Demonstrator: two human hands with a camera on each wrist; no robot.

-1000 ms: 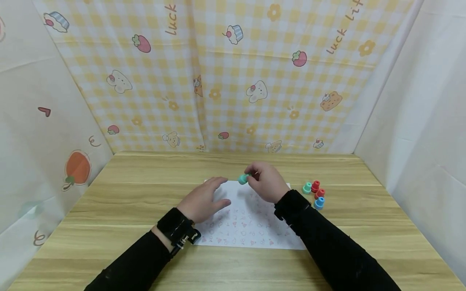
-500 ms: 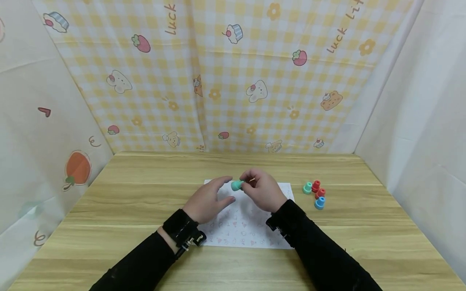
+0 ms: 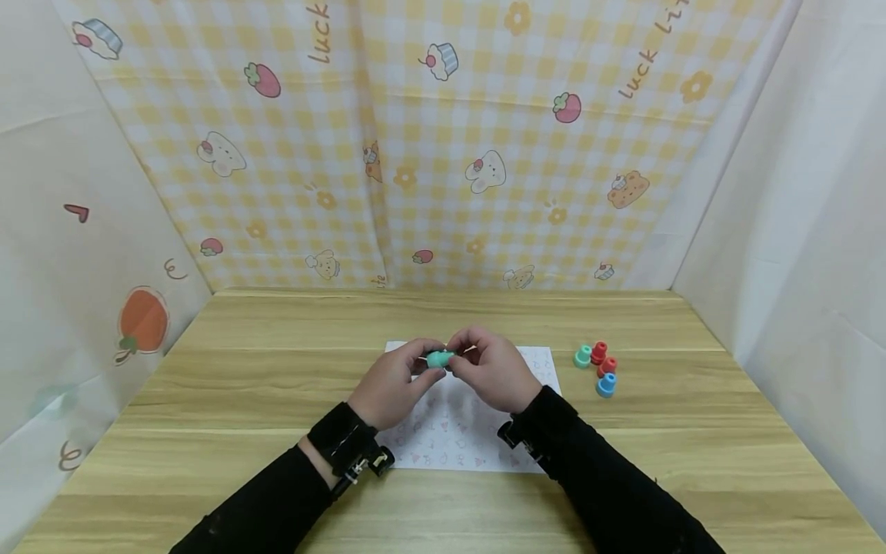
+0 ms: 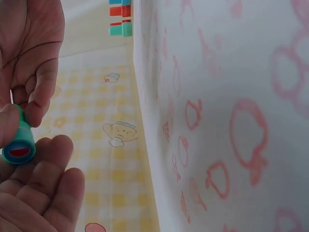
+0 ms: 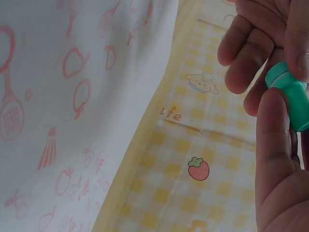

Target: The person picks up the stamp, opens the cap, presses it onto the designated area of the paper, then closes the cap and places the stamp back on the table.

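Observation:
A small green toy stamp (image 3: pixel 439 359) is held up over the far part of the white paper (image 3: pixel 460 454). My right hand (image 3: pixel 494 371) pinches its narrow end, with the thumb (image 5: pixel 272 133) lying along it in the right wrist view. At its wide end, my left hand (image 3: pixel 394 385) brings thumb and fingers around it and grips it. From the left wrist, the stamp's wide end (image 4: pixel 19 151) shows blue with a red patch inside the green rim. Red printed pictures, such as fruit, rackets and shuttlecocks, cover the sheet.
To the right of the paper stand a green stamp (image 3: pixel 583 355), two red stamps (image 3: pixel 607 367) and a blue stamp (image 3: pixel 605 385), close together on the wooden table (image 3: pixel 277 323). A yellow checked cloth (image 3: pixel 429 177) hangs behind the table, with white cloth on both sides.
My right hand has carried the green stamp leftward. My left hand has moved slightly right, and its fingers have closed on the stamp's wide end.

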